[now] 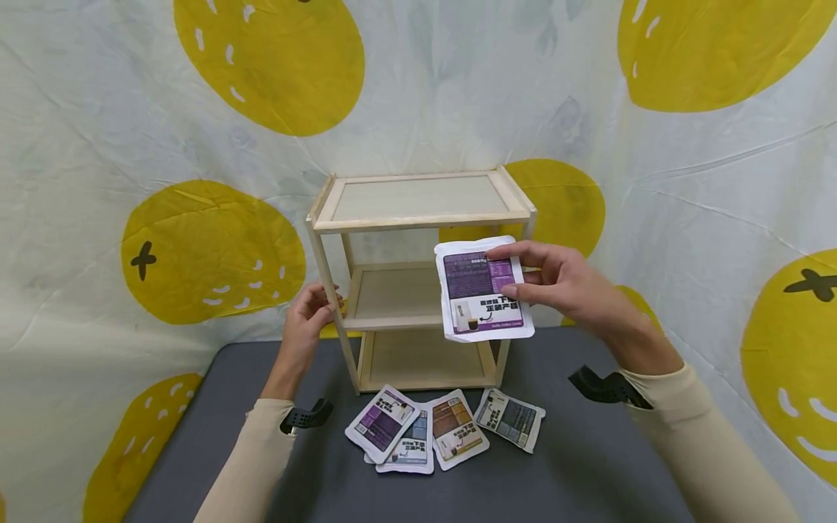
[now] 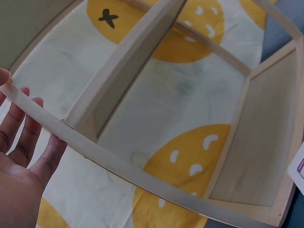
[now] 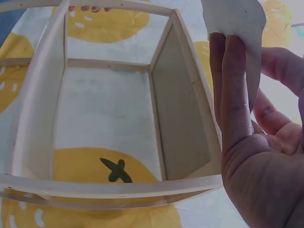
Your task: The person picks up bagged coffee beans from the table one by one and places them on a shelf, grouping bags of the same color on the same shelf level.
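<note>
A small three-tier wooden shelf stands upright on the table. My left hand holds its left front post, thumb on one side and fingers on the other. In front of the middle tier, my right hand pinches a white-and-purple sachet by its right edge. From the right wrist view, the plain side of that sachet shows, with fingers against it. Below the shelf lie a purple sachet overlapping a blue one, an orange sachet and a dark grey one.
The dark grey table carries the shelf and the loose sachets. Behind and on both sides hangs a pale cloth printed with large yellow fruit shapes. A black strap sits at the left wrist, another at the right.
</note>
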